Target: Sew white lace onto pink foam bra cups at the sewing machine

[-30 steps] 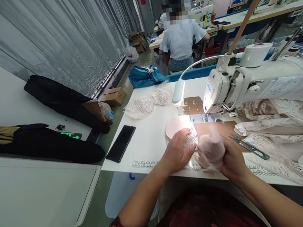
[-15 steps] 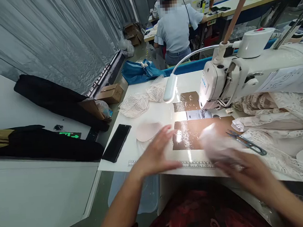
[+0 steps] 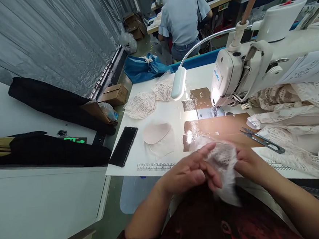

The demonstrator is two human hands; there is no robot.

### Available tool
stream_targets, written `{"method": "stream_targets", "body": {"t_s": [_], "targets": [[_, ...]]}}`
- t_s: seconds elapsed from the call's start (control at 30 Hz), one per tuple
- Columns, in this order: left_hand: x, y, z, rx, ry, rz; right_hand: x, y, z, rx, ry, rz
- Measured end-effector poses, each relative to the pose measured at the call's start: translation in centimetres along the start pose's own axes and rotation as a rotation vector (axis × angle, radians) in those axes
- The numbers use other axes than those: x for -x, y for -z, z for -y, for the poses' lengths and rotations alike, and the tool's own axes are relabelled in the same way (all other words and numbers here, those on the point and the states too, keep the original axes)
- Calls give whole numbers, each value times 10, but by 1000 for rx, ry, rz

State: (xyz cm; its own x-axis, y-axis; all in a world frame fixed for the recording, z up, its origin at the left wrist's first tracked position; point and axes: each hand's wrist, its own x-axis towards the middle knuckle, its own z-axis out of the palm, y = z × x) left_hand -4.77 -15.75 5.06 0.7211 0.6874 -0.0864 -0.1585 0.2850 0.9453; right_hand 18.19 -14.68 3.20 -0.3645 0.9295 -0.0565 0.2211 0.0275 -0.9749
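Note:
A piece of sheer white lace fabric [image 3: 224,162], blurred by motion, hangs between my hands over the table's front edge. My right hand [image 3: 247,162] is closed on its right side, fingertips partly hidden. My left hand [image 3: 192,172] has its fingers bent around the left side of the lace, one finger stretched along the top. Beyond my hands are the sewing machine's needle area [image 3: 217,110] and a shiny brown sheet [image 3: 204,129]. Thread snips [image 3: 263,140] lie to the right of my right hand. A pale cup-shaped piece with sheer fabric [image 3: 158,134] lies left of my hands.
A black phone [image 3: 123,146] lies at the table's left edge. Two lace cups [image 3: 140,105] rest behind it. A lamp [image 3: 179,83] hangs low over the table. Lace garments [image 3: 293,124] are heaped at right. A person [image 3: 182,19] sits ahead with their back to me.
My left hand has moved right and closed on the lace fabric, where before it was open and empty. My right hand has brought the lace toward my body, and the view has tilted down.

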Motion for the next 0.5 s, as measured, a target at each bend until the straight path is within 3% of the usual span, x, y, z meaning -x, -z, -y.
{"method": "stream_targets", "body": {"t_s": [0.07, 0.1, 0.2, 0.27, 0.37, 0.5], "targets": [[-3, -7, 0, 62, 19, 83, -1, -5, -6, -197, -142, 107], [-3, -7, 0, 37, 13, 30, 0, -6, -8, -259, -200, 99], [-4, 0, 2, -152, -30, -285, 5, -7, -10, -402, -264, 103], [-4, 5, 4, -207, 14, -363, 7, -7, -8, -471, -249, 124], [-2, 8, 10, -89, 96, -274, 7, -8, -2, -569, -260, -12], [-1, 6, 20, 12, 83, -407, 5, -10, -1, -633, -242, -227]]}}
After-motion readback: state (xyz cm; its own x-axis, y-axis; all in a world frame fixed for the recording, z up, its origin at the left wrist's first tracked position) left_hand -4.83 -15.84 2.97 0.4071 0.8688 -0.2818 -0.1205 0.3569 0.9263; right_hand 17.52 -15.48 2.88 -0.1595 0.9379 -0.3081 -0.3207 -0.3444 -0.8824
